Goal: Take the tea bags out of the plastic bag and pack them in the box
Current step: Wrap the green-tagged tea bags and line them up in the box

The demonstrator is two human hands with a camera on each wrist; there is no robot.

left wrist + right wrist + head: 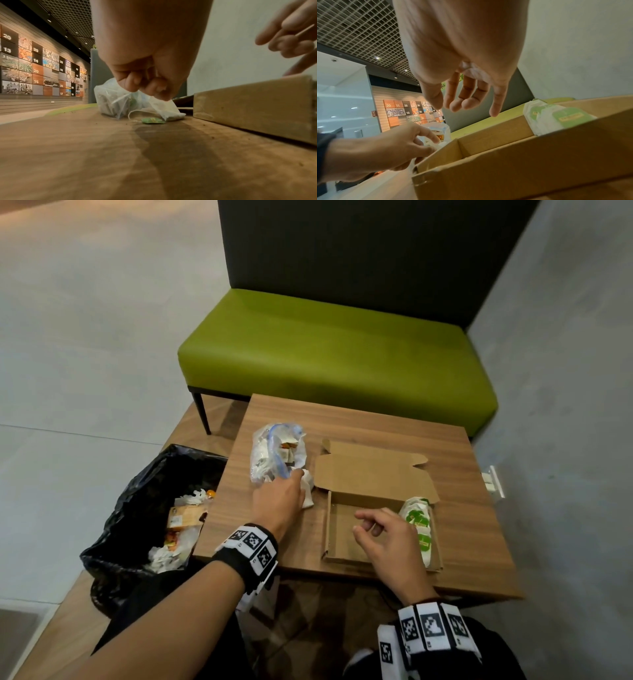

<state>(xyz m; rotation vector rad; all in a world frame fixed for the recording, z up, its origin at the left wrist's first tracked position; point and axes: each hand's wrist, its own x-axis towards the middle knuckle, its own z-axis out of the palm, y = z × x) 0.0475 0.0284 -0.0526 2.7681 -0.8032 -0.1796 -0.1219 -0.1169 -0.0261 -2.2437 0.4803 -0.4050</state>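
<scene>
Wooden worktop: left hand fingers pinch a tea bag just beside the box for packing; right hand hovers loose, empty.

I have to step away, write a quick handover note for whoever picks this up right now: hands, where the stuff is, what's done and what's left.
Left hand: pinching one tea bag on the table, between the plastic bag and the box; its green tag lies on the wood.
Right hand: empty, fingers relaxed, hovering over the box.
Box: open, lid flap back, near the table's front edge.
Done: a row of tea bags stands along the box's right side.
Left: put the pinched tea bag in the box, then the ones that remain in the plastic bag. The box has much free room.
</scene>
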